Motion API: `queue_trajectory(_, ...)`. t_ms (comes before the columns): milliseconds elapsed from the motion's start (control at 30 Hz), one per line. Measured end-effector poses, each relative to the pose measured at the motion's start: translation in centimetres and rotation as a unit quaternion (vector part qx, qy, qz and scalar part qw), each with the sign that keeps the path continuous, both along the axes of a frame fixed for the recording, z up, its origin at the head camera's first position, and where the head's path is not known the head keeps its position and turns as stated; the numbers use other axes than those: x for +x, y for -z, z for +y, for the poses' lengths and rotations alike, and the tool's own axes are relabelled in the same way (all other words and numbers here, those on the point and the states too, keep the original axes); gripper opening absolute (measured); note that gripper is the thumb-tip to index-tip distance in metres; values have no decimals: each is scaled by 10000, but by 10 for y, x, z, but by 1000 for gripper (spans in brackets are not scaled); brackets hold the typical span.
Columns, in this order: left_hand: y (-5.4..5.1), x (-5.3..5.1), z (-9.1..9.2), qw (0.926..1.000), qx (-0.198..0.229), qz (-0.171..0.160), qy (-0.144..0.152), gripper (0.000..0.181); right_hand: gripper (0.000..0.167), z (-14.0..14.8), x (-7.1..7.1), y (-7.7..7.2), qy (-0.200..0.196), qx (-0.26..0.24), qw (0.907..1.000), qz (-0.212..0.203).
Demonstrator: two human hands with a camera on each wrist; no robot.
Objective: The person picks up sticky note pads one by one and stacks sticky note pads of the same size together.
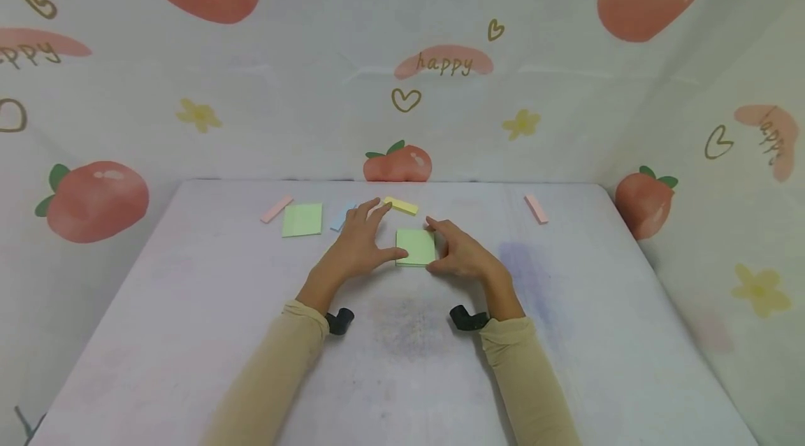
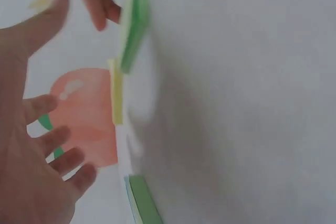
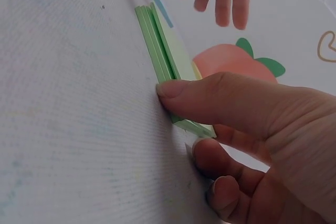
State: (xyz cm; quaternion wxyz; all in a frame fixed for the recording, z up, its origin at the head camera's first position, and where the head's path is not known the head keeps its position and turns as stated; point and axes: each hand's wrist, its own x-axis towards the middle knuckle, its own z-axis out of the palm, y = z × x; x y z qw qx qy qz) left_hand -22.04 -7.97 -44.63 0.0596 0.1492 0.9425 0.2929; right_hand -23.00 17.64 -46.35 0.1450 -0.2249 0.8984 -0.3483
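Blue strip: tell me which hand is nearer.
Left. The left hand partly covers the blue strip in the head view; the right hand is farther right, gripping the green stack.

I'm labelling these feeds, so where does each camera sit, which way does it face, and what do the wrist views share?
Head: worn on the head, facing forward and down at the table, green note stack and printed backdrop; left hand, right hand and both sleeves show.
Left wrist: worn there, facing past the left hand towards the stack; part of the right hand shows.
Right wrist: worn there, facing the right hand gripping the stack; part of the left hand shows beyond.
Both wrist views share: stack, both hands, red fruit print.
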Motion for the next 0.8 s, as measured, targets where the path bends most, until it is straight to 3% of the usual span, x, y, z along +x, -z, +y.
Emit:
queue_trajectory(200, 0, -1, -14, 9935, -903, 699, 16, 108, 94, 0, 1, 1, 15, -14, 10000, -32)
queue_trajectory(333, -1, -6, -27, 9867, -1364, 884, -30, 105, 95, 0, 2, 1, 23, -67, 10000, -50)
queue_trajectory(567, -6, -15, -60, 9842, -1623, 668, -222, 102, 94, 0, -1, 3, -53, -45, 10000, -27)
queue_trajectory(800, -4, -23, -98, 9869, -1492, 485, -369, 96, 93, 0, 0, 1, -100, 13, 9999, 0)
